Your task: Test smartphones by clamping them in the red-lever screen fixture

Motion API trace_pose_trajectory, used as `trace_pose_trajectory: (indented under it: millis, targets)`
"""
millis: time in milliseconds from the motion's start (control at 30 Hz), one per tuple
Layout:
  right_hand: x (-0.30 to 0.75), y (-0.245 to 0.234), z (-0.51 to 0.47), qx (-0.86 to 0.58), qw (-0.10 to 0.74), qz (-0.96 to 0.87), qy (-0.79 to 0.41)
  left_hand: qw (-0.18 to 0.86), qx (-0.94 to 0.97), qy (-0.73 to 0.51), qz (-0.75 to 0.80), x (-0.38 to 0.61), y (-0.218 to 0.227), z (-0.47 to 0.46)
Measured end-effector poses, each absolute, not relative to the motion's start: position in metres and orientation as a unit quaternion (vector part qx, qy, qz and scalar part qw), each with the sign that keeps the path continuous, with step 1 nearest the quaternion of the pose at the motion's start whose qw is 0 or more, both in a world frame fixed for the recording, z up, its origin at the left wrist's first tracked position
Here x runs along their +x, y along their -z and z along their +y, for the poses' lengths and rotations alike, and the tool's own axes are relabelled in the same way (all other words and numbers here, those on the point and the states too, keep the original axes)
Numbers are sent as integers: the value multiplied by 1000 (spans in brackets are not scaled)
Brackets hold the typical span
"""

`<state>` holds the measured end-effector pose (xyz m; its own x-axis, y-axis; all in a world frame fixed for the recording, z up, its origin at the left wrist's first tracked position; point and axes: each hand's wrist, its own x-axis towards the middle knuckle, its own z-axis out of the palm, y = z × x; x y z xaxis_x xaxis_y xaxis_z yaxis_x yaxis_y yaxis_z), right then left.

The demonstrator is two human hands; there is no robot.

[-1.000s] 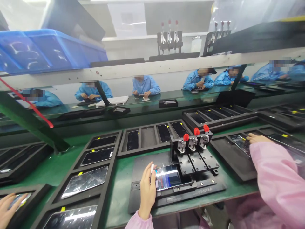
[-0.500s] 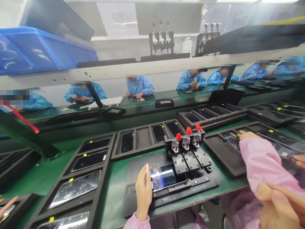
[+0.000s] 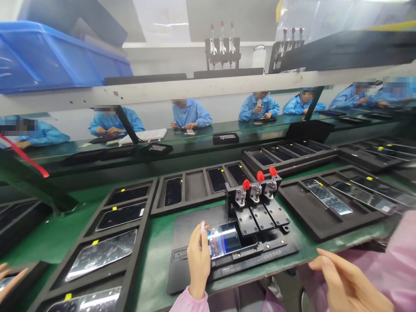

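A phone (image 3: 224, 239) with a lit, partly blue screen lies in a black fixture (image 3: 260, 260), its right end beneath the black clamp plates. My left hand (image 3: 199, 255) is closed around the phone's left end. A narrow white piece (image 3: 203, 228) sticks up at its fingertips; I cannot tell what it is. Three toggle clamps (image 3: 256, 191) with red tips stand on the fixture. My right hand (image 3: 351, 279) hovers at the bench's front edge, right of the fixture. Its fingers are loosely extended, with nothing visible in them.
Foam trays of phones surround the fixture: left tray (image 3: 131, 260), back tray (image 3: 178, 210), right tray (image 3: 308, 223). Another person's hand (image 3: 11, 277) is at far left, a pink sleeve (image 3: 403, 247) at right. Blue-clad workers sit across a further bench. A blue bin (image 3: 65, 58) rests on the shelf.
A co-worker's pink-sleeved arm has drawn back from the right tray, uncovering the phones there. My right hand has shifted left. My left hand stays at the phone.
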<state>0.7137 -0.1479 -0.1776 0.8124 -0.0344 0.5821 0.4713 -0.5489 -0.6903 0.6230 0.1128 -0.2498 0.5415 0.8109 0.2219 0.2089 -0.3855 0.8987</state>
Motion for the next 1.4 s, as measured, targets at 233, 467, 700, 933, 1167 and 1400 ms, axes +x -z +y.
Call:
trace_pose_trajectory:
  millis: [233,467,700,933,1167,1400]
  targets:
    - [714,158,-145,-848,412,-185,279,474,748,-341,316,644,247,93]
    - [720,160,-158,-845,418,-193,272,489,736,-332,330,648,245,90]
    - [747,139,-122,-790,467,-290,270,461,749,-337,336,643,247,97]
    - [824,94,-40,-743,379,-473,282,384,813,-342,274,631,241,101]
    - [838,82,-26,-781,270,-509,240,337,862,-260,276,626,235,101]
    - [822,89,-41,-746,290,-519,301,344,861,-260,270,626,236,102]
